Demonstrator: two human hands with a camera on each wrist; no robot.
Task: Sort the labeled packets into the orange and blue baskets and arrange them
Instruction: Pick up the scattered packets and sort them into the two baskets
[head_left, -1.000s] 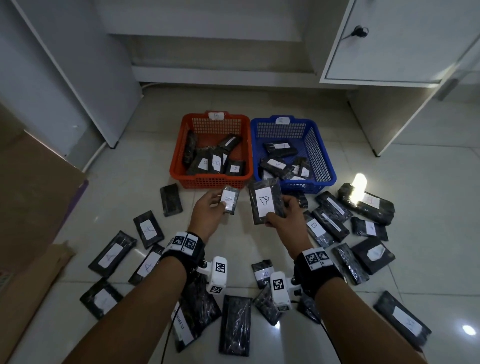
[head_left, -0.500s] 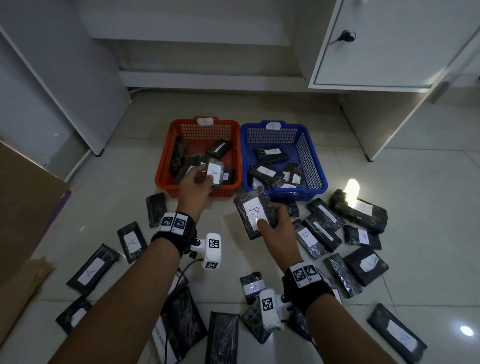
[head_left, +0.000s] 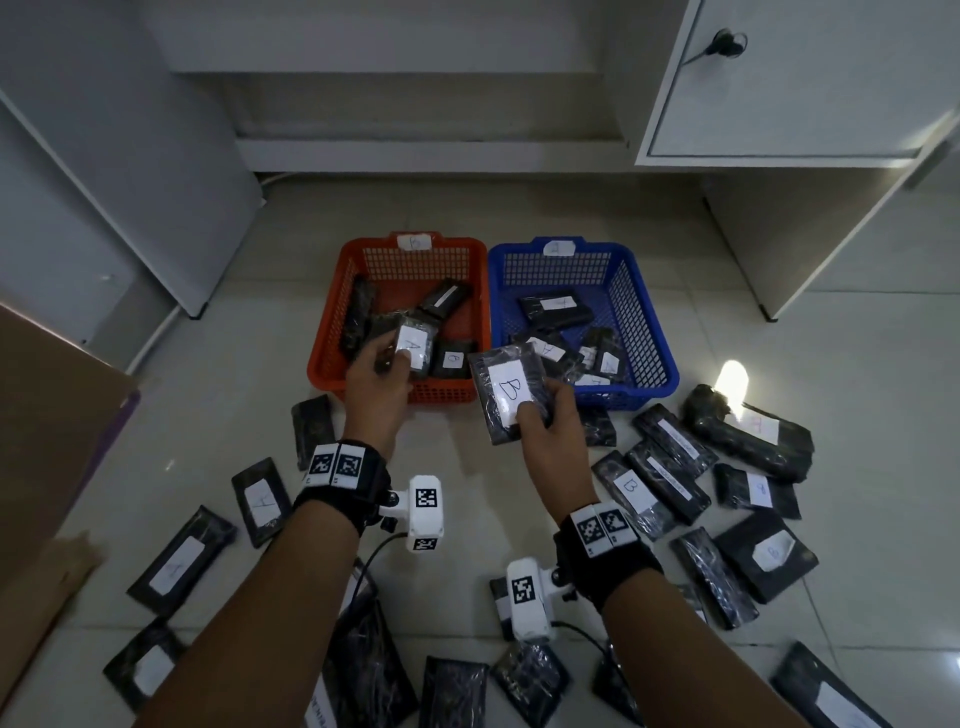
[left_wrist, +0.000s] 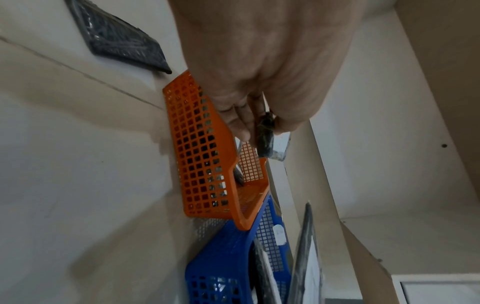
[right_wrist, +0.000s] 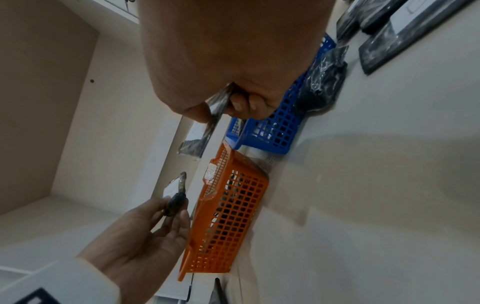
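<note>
Between both hands (head_left: 376, 387), labeled packets (head_left: 506, 397).

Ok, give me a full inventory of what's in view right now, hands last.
orange basket: one, orange, floor centre, several packets inside
blue basket: one, blue, touching the orange basket's right side, several packets inside
loose packets: many, black with white labels, scattered on the floor
packet A: one, black, over the orange basket
packet B: one, black, before the blue basket
cabinet door: one, white, upper right
cardboard: brown, left edge
left hand: pinches packet A
right hand: grips packet B
</note>
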